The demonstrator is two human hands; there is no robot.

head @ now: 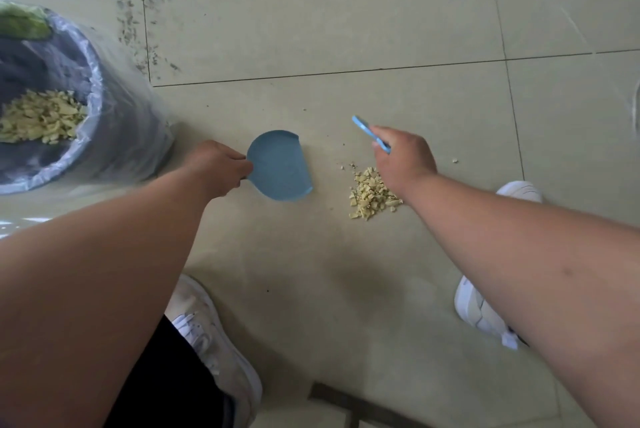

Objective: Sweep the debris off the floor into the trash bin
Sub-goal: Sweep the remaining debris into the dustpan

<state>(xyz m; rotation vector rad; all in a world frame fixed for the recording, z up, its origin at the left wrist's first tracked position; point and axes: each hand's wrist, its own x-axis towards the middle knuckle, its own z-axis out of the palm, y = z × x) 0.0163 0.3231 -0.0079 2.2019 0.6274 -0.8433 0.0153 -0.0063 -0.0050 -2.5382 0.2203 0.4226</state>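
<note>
Head view looks straight down on a pale tiled floor (381,29), the biggest thing in frame. At the left edge stands the trash bin (114,150), lined with a clear bag and already holding a heap of the same pale yellow chips, so part of the job looks done.

Risks first. The blue dustpan (278,166), at centre frame, sits near the debris pile (372,194) but apart from it, with bare tile between. If its front lip is not pressed flat to the floor, chips would likely slide under rather than in. The pan also looks shallow and small, so a full load carried left toward the bin could spill over the sides if tilted. A hard flick of the blue brush (370,133) might scatter the light chips; a few crumbs already lie loose around the pile, and one stray sits farther right.

The left hand (218,169) has its grip closed on the dustpan's handle end. The right hand (403,159) is wrapped around the brush handle, directly above the pile's upper right edge; the bristles are hidden, so contact with the floor cannot be judged.

The debris is a compact mound of small, dry-looking, pale yellow fragments, right of centre.
</note>
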